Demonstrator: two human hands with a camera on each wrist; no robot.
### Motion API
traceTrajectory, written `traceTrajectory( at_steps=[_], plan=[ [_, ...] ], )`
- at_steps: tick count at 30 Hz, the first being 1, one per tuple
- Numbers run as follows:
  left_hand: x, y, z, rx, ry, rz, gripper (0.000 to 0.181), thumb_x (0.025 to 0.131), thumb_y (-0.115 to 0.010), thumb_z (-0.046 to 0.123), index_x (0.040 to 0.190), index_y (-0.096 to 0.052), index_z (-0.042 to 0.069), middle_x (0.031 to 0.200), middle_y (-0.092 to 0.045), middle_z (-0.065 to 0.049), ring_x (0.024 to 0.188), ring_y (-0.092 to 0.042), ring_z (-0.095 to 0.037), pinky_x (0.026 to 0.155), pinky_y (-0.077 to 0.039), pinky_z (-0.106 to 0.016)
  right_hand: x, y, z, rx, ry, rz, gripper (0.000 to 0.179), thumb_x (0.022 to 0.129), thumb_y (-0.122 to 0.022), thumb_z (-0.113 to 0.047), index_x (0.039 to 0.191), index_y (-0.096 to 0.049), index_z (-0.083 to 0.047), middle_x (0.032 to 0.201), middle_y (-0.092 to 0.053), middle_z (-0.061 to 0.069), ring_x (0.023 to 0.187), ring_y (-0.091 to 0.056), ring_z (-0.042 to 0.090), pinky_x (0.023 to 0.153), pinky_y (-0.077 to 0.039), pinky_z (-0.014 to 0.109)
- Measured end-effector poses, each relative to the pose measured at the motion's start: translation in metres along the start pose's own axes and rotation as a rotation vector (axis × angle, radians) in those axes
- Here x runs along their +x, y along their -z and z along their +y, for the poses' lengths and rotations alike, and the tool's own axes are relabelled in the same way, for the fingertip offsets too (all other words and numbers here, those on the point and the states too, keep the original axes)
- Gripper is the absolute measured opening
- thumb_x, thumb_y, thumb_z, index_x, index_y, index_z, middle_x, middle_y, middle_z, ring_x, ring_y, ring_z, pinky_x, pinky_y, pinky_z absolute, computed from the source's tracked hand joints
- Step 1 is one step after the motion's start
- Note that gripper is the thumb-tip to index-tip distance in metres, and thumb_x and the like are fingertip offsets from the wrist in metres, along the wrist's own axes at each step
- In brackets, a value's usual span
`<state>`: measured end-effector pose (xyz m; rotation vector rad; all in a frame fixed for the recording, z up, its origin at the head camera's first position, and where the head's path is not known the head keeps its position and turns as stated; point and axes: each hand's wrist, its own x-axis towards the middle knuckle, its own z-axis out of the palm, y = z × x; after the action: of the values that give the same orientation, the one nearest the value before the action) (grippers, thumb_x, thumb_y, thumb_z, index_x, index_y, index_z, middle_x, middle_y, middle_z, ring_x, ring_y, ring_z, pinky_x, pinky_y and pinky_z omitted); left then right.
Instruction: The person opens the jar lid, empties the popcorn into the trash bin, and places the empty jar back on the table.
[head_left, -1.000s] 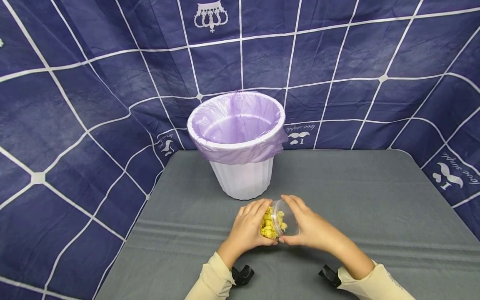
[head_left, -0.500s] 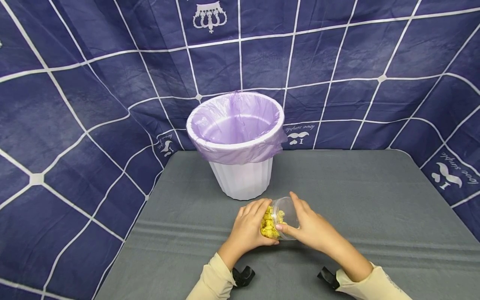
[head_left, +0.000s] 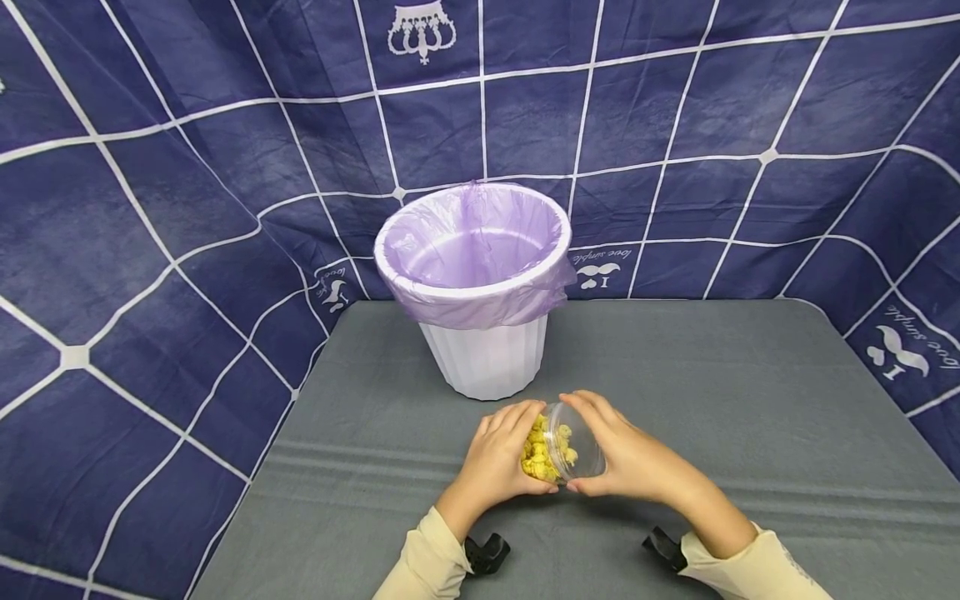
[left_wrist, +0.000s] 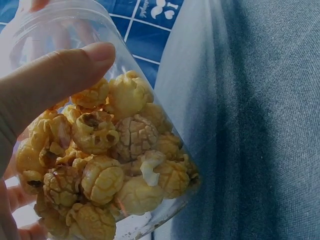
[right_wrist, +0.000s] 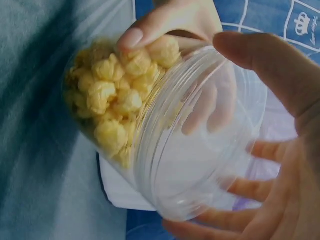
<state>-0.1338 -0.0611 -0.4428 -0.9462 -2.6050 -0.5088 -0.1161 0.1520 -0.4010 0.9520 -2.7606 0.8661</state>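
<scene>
My left hand grips a clear plastic jar, tilted on its side, by its body. Yellow caramel popcorn fills the part toward my left palm. In the left wrist view my thumb lies across the jar wall above the popcorn. My right hand holds the jar's clear lid by its rim, thumb at one side and fingers spread round the other. Ridged rings run round that end in the right wrist view. Both hands are just above the grey cloth, in front of the bin.
A white bin with a purple liner bag stands behind the hands. Grey cloth covers the table. A blue curtain with white grid lines hangs behind and at both sides.
My right thumb shifted up over the jar's rim half a second ago, and is back at its lower edge now. My left hand and the jar have hardly moved.
</scene>
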Motion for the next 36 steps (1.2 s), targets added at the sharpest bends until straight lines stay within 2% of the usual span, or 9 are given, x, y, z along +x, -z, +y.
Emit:
traceTrajectory(
  at_steps=[6,9,12,17,20,22,26,31,36],
  plan=[
    [0.0,0.001,0.001,0.005,0.001,-0.016,0.106,0.047,-0.078,0.059,0.134,-0.035,0.017,0.131,-0.042,0.001,0.118,-0.038,-0.016,0.086,-0.037,-0.035,0.0,0.003,0.004,0.01,0.126,-0.021,0.1,0.054,-0.082,-0.029,0.137,-0.03,-0.014,0.138,-0.027,0.013,0.123,-0.032,0.031,0.089,-0.04,0.045],
    [0.0,0.001,0.001,0.005,-0.001,-0.017,0.106,0.047,-0.078,0.059,0.134,-0.035,0.017,0.131,-0.043,0.001,0.118,-0.038,-0.016,0.086,-0.037,-0.035,0.0,0.003,0.003,0.026,0.125,-0.036,0.107,0.053,-0.083,-0.028,0.14,-0.024,-0.013,0.143,-0.022,0.011,0.127,-0.025,0.031,0.093,-0.035,0.047],
    [0.001,0.001,0.0,0.002,0.003,-0.012,0.106,0.046,-0.078,0.059,0.134,-0.036,0.016,0.13,-0.043,0.001,0.118,-0.039,-0.016,0.086,-0.037,-0.034,-0.001,0.003,0.0,0.054,0.018,-0.03,0.113,0.058,-0.082,-0.038,0.144,-0.013,-0.015,0.146,-0.015,0.011,0.127,-0.024,0.033,0.094,-0.033,0.051],
    [0.0,0.0,0.0,-0.01,0.013,-0.002,0.105,0.046,-0.079,0.057,0.133,-0.037,0.016,0.129,-0.043,0.002,0.118,-0.038,-0.016,0.085,-0.036,-0.034,-0.001,0.001,-0.009,0.018,-0.236,0.036,0.102,0.069,-0.062,-0.062,0.143,-0.014,-0.011,0.139,-0.027,0.02,0.108,-0.047,0.04,0.081,-0.042,0.053],
    [0.001,0.0,0.001,-0.015,0.012,0.005,0.105,0.046,-0.079,0.057,0.133,-0.038,0.016,0.13,-0.043,0.002,0.118,-0.038,-0.015,0.085,-0.036,-0.034,0.0,-0.002,-0.013,-0.02,-0.306,0.037,0.1,0.07,-0.056,-0.067,0.141,-0.021,-0.007,0.13,-0.038,0.021,0.096,-0.054,0.039,0.074,-0.046,0.05],
    [0.001,-0.001,0.001,-0.01,0.01,0.006,0.105,0.046,-0.079,0.058,0.133,-0.038,0.016,0.13,-0.042,0.002,0.118,-0.038,-0.015,0.085,-0.036,-0.034,0.001,-0.003,-0.014,-0.025,-0.312,0.034,0.098,0.069,-0.058,-0.066,0.14,-0.024,-0.007,0.127,-0.042,0.019,0.094,-0.056,0.037,0.072,-0.046,0.049],
    [0.001,-0.001,0.0,0.006,0.005,0.004,0.105,0.046,-0.078,0.059,0.133,-0.038,0.015,0.13,-0.042,0.002,0.118,-0.038,-0.015,0.086,-0.036,-0.034,0.002,-0.004,-0.012,-0.016,-0.236,0.049,0.095,0.066,-0.067,-0.059,0.139,-0.028,-0.013,0.126,-0.041,0.013,0.099,-0.053,0.034,0.074,-0.047,0.047],
    [0.0,-0.001,-0.001,0.004,-0.003,0.002,0.105,0.046,-0.078,0.058,0.133,-0.037,0.015,0.129,-0.043,0.001,0.117,-0.039,-0.016,0.085,-0.037,-0.034,0.0,-0.002,-0.004,-0.04,-0.055,0.046,0.097,0.062,-0.076,-0.048,0.14,-0.027,-0.017,0.131,-0.035,0.009,0.108,-0.047,0.03,0.077,-0.046,0.045],
    [0.0,0.0,-0.001,0.006,-0.014,-0.006,0.106,0.047,-0.078,0.059,0.134,-0.036,0.015,0.13,-0.042,0.001,0.117,-0.039,-0.017,0.086,-0.037,-0.035,0.0,0.0,0.002,-0.063,0.084,0.032,0.099,0.057,-0.079,-0.039,0.139,-0.028,-0.019,0.135,-0.032,0.011,0.116,-0.04,0.03,0.08,-0.045,0.045]
  ],
)
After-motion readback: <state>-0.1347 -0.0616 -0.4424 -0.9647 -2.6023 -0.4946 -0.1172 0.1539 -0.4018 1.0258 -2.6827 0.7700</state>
